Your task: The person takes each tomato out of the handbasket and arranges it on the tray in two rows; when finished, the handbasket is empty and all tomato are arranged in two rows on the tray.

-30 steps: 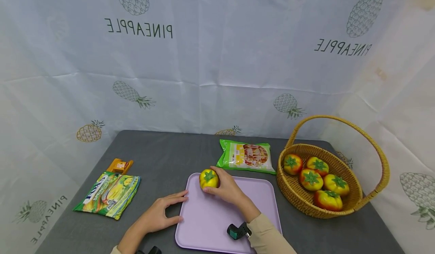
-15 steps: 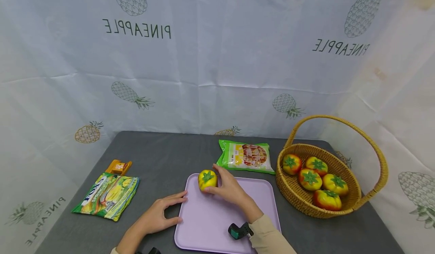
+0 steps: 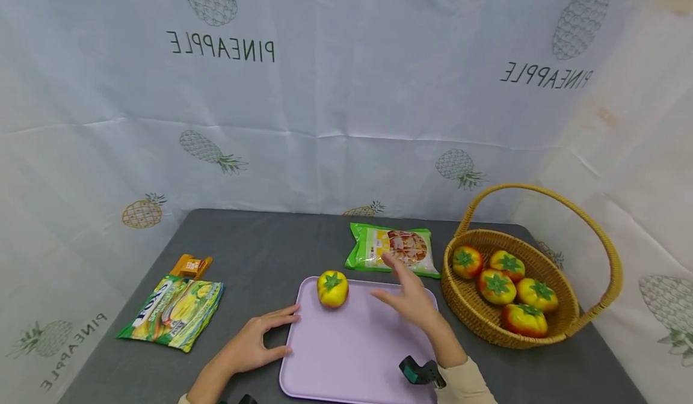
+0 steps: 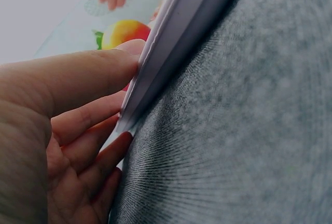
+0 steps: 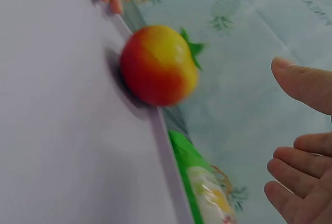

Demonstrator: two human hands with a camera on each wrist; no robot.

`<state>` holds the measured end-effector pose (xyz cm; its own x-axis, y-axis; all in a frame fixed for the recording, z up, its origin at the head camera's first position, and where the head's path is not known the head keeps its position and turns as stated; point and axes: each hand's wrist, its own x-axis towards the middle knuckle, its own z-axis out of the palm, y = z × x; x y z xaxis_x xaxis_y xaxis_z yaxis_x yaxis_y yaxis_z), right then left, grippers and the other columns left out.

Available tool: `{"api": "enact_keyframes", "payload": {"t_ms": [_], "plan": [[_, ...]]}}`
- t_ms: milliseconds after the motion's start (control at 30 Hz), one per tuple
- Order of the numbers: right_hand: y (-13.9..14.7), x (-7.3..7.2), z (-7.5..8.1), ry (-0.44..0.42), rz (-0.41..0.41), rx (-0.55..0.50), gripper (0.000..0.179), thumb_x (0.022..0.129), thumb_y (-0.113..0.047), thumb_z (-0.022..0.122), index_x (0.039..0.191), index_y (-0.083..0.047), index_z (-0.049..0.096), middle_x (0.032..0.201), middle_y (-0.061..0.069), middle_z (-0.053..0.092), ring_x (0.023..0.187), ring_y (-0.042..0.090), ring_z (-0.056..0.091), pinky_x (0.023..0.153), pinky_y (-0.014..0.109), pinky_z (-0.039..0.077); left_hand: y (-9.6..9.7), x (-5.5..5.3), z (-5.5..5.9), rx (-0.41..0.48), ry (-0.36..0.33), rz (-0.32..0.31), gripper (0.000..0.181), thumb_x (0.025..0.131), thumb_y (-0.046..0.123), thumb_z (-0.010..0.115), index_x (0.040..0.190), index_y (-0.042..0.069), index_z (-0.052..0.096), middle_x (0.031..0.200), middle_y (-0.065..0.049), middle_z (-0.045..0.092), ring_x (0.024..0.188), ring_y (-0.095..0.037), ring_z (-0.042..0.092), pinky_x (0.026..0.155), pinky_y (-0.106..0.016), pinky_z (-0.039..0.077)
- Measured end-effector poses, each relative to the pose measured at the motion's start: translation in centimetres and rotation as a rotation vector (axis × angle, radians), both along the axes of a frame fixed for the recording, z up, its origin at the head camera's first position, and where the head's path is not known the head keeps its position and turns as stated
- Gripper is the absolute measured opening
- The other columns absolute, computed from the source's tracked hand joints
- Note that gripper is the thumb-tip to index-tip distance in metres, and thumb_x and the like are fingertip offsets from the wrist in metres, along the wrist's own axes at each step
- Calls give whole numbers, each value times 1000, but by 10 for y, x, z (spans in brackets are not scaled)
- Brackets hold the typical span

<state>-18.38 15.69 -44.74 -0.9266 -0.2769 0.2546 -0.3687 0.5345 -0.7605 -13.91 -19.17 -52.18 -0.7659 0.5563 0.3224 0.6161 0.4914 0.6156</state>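
Head view: a yellow-and-red persimmon (image 3: 332, 290) sits upright on the lilac tray (image 3: 357, 344), in the tray's far left corner, green calyx uppermost. Over the tray's far right part is the right hand (image 3: 408, 299), its grip spread, the thumb parted from the fingers. The persimmon lies outside that grip, on the side toward the tray's left edge, with bare tray showing between fruit and thumb tip. The right wrist view shows the gap too.

At the tray's left edge is the left hand (image 3: 246, 347), its grip also spread: thumb and forefinger touch the tray rim at separate spots. From there the persimmon is near but apart, toward the tray's far edge.

Behind the tray, on the dark grey surface (image 3: 254, 247), lies a green-ended food bag (image 3: 403, 244), partly overlapped by the right hand in the head view. Right of the tray stands a wicker basket (image 3: 460, 308) with five basket persimmons (image 3: 496, 286) inside. Left of the tray lie a green-and-yellow packet (image 3: 175, 311) and a small orange packet (image 3: 192, 266).
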Motion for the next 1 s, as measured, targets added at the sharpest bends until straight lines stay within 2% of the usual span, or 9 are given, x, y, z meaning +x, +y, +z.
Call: {"api": "enact_keyframes", "payload": {"t_ms": [133, 233, 367, 500, 600, 667, 733, 833, 1000], "plan": [[28, 7, 5, 67, -63, 9, 76, 80, -25, 76, 142, -4, 39, 143, 14, 46, 129, 32, 46, 103, 47, 40, 1, -1, 0, 13, 15, -18, 47, 83, 34, 72, 126, 17, 62, 138, -4, 54, 126, -15, 52, 100, -26, 43], [49, 13, 8, 114, -107, 27, 73, 81, -24, 75, 142, -3, 40, 142, 15, 47, 128, 31, 47, 104, 27, 40, 1, -1, 1, 18, 7, -29, 47, 84, 33, 71, 126, 15, 62, 139, -5, 54, 126, -16, 51, 101, -26, 43], [75, 17, 16, 167, -153, 38, 70, 82, -20, 74, 141, -2, 40, 141, 18, 48, 126, 32, 46, 98, 0, 26, 1, -1, 1, 13, -4, -20, 48, 84, 34, 71, 127, 16, 61, 139, -5, 54, 127, -16, 51, 101, -28, 43], [99, 18, 23, 181, -201, 52, 68, 84, -16, 72, 142, -4, 39, 140, 20, 47, 124, 38, 45, 93, -5, 22, 0, 0, 1, 12, -8, -6, 49, 84, 34, 71, 128, 18, 60, 139, -4, 53, 127, -16, 51, 101, -29, 44], [115, 21, 27, 149, -241, 74, 68, 86, -17, 70, 144, -7, 37, 142, 20, 45, 125, 42, 44, 91, -5, 22, 1, 1, 0, 22, -8, 0, 48, 83, 34, 72, 127, 18, 61, 139, -4, 54, 127, -16, 51, 100, -28, 43], [124, 22, 29, 120, -263, 86, 68, 87, -19, 69, 145, -8, 35, 143, 21, 43, 127, 45, 42, 103, 8, 31, 1, 2, 0, 25, -5, 4, 48, 82, 33, 72, 127, 18, 61, 139, -4, 54, 127, -16, 51, 100, -27, 44], [131, 23, 30, 86, -292, 99, 69, 88, -22, 68, 146, -9, 33, 145, 21, 41, 127, 46, 41, 108, 30, 37, 1, 2, 0, 25, -8, 8, 48, 82, 33, 72, 127, 18, 61, 138, -4, 54, 126, -16, 51, 100, -28, 44], [140, 25, 29, 51, -323, 98, 70, 90, -24, 66, 148, -7, 30, 146, 24, 38, 128, 48, 38, 98, 61, 33, 1, 2, 0, 18, -16, 7, 49, 83, 34, 72, 127, 19, 61, 139, -3, 54, 127, -15, 51, 100, -29, 44], [155, 27, 25, -8, -373, 85, 71, 92, -27, 62, 148, -3, 27, 147, 27, 34, 129, 51, 34, 98, 64, 30, 0, 0, 0, 6, -30, 4, 49, 83, 35, 71, 129, 19, 60, 140, -2, 53, 127, -15, 51, 100, -31, 44]]}}
